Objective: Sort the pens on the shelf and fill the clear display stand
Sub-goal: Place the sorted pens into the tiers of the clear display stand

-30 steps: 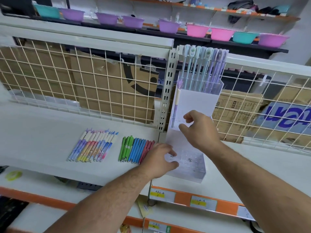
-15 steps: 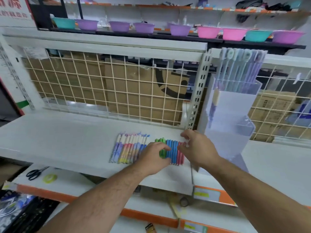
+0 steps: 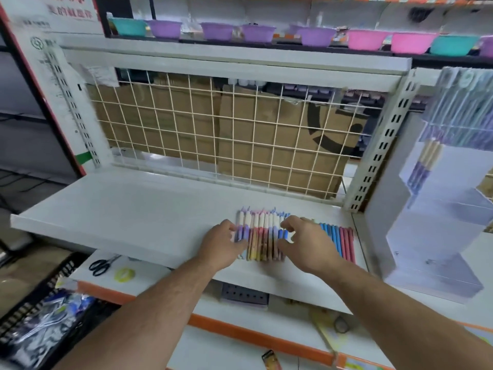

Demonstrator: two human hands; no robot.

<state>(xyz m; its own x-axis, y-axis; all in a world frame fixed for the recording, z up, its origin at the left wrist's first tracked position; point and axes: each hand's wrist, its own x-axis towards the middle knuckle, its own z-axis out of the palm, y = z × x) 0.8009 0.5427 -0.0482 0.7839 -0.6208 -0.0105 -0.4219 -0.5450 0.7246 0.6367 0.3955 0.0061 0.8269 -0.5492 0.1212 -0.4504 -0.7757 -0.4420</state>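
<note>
A row of pastel pens (image 3: 262,236) with white upper halves lies side by side on the white shelf (image 3: 133,212). My left hand (image 3: 224,244) touches the row's left edge with bent fingers. Spread over the right edge, my right hand (image 3: 306,244) hides the green pens behind it. Neither hand holds a pen. Blue and red pens (image 3: 338,240) lie just right of my right hand. The clear display stand (image 3: 432,209) rises at the far right, with lilac pens in its top tier and a few in a lower tier.
A wire grid (image 3: 213,124) backs the shelf, with cardboard boxes behind it. A slotted upright (image 3: 378,145) separates the shelf from the stand. Scissors (image 3: 100,265) and a yellow tape roll (image 3: 124,274) lie on the lower shelf. Coloured bowls (image 3: 314,36) line the top shelf.
Both hands left the display stand, passed over the green, blue and red pens, and now bracket the pastel row further left. The view swung left with them.
</note>
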